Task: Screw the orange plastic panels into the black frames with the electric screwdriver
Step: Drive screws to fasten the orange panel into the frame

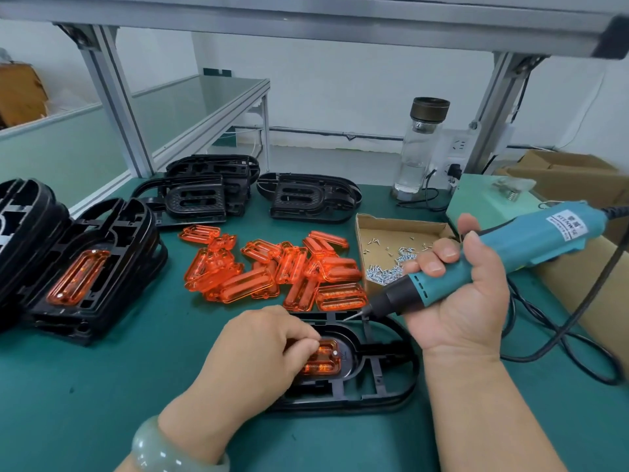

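Note:
A black frame [384,386] lies on the green table in front of me. An orange panel [325,361] sits in its recess, with a screw head [335,352] showing at its right end. My left hand [258,352] rests on the panel with curled fingers pinching at its top edge; what they pinch is hidden. My right hand [459,294] grips the teal electric screwdriver [510,253], tilted, its bit tip [347,318] just above the frame's far edge. A pile of loose orange panels [272,270] lies behind.
Finished frames with orange panels are stacked at the left [85,274]. Bare black frames [306,195] lie at the back. A cardboard tray of screws [394,253] sits right of the pile. A glass bottle [418,148] stands behind it, and the screwdriver's cord [561,342] loops at the right.

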### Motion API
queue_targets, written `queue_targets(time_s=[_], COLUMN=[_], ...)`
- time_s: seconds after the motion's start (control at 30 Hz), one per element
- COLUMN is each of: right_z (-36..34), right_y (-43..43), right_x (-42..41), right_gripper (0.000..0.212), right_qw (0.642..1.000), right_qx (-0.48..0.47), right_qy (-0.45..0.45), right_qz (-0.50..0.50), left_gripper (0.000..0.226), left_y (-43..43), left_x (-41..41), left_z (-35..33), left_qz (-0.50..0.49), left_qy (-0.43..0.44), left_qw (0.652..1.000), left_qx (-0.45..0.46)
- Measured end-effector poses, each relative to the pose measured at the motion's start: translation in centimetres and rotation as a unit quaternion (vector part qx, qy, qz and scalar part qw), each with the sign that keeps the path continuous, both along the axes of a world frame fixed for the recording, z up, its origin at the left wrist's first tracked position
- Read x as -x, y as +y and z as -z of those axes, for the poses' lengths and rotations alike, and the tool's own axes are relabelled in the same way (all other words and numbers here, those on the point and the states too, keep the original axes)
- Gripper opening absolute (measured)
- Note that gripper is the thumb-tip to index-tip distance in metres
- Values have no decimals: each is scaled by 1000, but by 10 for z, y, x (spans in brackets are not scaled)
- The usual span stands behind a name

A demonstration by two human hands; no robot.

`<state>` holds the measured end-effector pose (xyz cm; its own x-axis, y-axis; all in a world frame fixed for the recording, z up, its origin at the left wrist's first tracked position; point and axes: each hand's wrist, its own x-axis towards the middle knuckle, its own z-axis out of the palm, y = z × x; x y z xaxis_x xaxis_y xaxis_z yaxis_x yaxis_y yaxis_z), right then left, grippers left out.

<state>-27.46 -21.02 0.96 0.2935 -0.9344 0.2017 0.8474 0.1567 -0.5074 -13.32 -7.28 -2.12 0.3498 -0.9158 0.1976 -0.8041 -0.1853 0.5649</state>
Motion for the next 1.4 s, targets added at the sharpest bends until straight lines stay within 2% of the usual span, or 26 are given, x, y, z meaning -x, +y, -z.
queue_targets(time_s=[0.2,0.37,0.63,0.83,0.93,1.1,1.23,1.3,1.4], right_z=[-5,-8,-8,-7,-6,-6,-6,-6,-5], right_y=[-4,-7,-12,-13,-14,-14,-13,-12,-11], right_x=[6,11,17,16,15,13,12,11,10], right_gripper=[14,18,21,20,19,20,19,18,18], right_qw=[999,998,997,996,996,996,997,997,997], right_qx=[-15,1,-10,-20,-25,-32,-27,-27,-19], right_qy=[11,16,9,16,15,15,19,20,24], right_qz=[32,66,81,87,83,80,75,70,73], left_gripper=[12,28,43,38,32,29,23,22,17], left_y=[-7,-39,-132,-171,-178,-185,-180,-176,-172], left_x=[-3,4,11,20,22,30,31,32,31], left_z=[-11,-31,-39,-22,-18,-28,-26,-27,-32], left_qz=[-48,8,69,94,77,63,60,64,60], left_qy=[25,20,-83,-176,-207,-273,-275,-246,-149], left_qw=[996,996,992,949,932,934,942,955,983], left_qx=[74,82,-71,-244,-288,-223,-182,-151,-89])
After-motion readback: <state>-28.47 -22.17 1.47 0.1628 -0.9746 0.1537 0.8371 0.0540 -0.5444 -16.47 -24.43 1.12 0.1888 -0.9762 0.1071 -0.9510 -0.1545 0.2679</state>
